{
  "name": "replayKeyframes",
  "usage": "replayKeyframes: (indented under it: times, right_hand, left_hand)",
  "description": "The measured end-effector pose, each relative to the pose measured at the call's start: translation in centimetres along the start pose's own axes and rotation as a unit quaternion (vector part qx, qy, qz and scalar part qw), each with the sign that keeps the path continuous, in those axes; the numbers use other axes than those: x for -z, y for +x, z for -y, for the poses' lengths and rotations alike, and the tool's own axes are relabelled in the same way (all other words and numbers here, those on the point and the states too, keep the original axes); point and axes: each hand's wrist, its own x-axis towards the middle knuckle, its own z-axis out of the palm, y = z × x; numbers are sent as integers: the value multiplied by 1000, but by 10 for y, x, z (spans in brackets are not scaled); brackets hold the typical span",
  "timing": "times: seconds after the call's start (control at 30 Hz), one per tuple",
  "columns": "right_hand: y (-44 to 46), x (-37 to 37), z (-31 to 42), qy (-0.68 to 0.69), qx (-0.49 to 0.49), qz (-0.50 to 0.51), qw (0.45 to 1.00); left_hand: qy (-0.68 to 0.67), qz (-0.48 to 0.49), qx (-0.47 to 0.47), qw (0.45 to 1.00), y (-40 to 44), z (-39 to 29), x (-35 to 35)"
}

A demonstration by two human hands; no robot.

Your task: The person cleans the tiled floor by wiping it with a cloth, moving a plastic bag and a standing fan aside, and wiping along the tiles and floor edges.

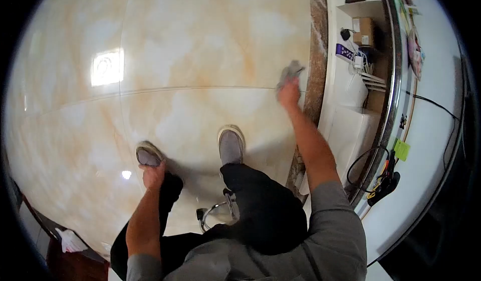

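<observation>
A crumpled grey cloth [292, 72] is gripped in my right hand [289, 93], low over the glossy marbled floor [200, 45] beside the brown stone border; the hand and cloth are slightly blurred. My left hand [154, 174] appears closed, right by my left shoe [149, 154] as seen from above. Its fingers are partly hidden, so I cannot make out what they hold. My right shoe [231, 143] is flat on the floor between the two hands.
At the right runs a brown stone border [315, 45], then an open shelf with a cardboard box [363, 31], a purple power strip [344, 51] and white cables. Above it, a light counter [431, 146] holds a black tool [385, 186]. A chrome stool base [213, 213] is beneath me.
</observation>
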Motion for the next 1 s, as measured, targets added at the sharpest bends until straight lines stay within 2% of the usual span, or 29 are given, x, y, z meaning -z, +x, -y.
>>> replayKeyframes:
  times: [0.03, 0.07, 0.13, 0.17, 0.23, 0.27, 0.37, 0.43, 0.5, 0.53, 0.57, 0.63, 0.67, 0.7, 0.73, 0.77, 0.83, 0.87, 0.93, 0.97, 1.0]
  right_hand:
    - [7, 6, -4, 1, -57, 23, 998]
    - [0, 7, -3, 1, -59, 28, 998]
    - [-6, 18, 2, -27, -27, 92, 995]
    - [-30, 4, -4, -56, 20, 67, 996]
    - [-64, 5, -7, 4, 106, 76, 991]
    - [-57, 7, -9, 3, 107, 77, 991]
    - [3, 9, -16, -5, -5, 60, 998]
    - [-3, 14, -3, 21, -29, 89, 995]
    - [-39, -7, -14, -18, 132, 64, 989]
    - [-52, 2, -12, 98, 141, 145, 975]
    - [-45, -7, -30, 93, 144, 149, 974]
    - [-7, -25, -57, 114, 149, 47, 981]
    - [22, -9, -41, 73, -15, 76, 994]
    - [43, -28, -37, 13, -98, -50, 994]
    - [64, -17, -13, 25, -197, -5, 980]
    - [88, -28, 3, -114, -65, 86, 988]
    - [77, 20, 114, -26, -193, 56, 979]
    - [74, -19, 137, -121, -94, -57, 987]
    - [52, -28, 209, -146, 12, 1, 989]
    - [29, -22, 247, -129, 77, -38, 988]
    - [12, -21, 277, -79, 121, -12, 989]
  left_hand:
    - [-6, 5, -12, 1000, -1, 2, 2]
    - [-13, 6, -30, 999, 0, 3, 5]
    - [-10, 7, -23, 1000, 1, 8, 3]
    - [-14, 6, -14, 1000, 2, 3, 1]
    - [-14, 14, -3, 1000, 2, -6, 2]
    - [-1, 20, 10, 1000, 2, -4, 3]
    - [4, 12, 3, 1000, 6, 0, -4]
    - [16, -16, -13, 1000, 19, 14, -19]
    - [5, -40, -28, 999, 21, 6, -24]
    - [4, -56, -27, 998, 14, 4, -20]
    - [9, -71, -26, 997, 6, 6, -19]
    - [17, -77, -30, 996, 5, 8, -22]
    - [28, -86, -33, 995, 8, 9, -23]
    - [26, -88, -25, 995, 7, 8, -23]
    - [24, -88, -28, 995, 7, 7, -24]
    - [23, -89, -33, 995, 6, 6, -22]
    - [21, -94, -33, 995, 2, 6, -17]
    - [18, -100, -41, 994, -2, 4, -15]
    - [4, -107, -53, 993, -4, -1, -17]
    - [9, -108, -46, 993, 1, -1, -21]
    - [16, -109, -38, 993, 2, 2, -21]
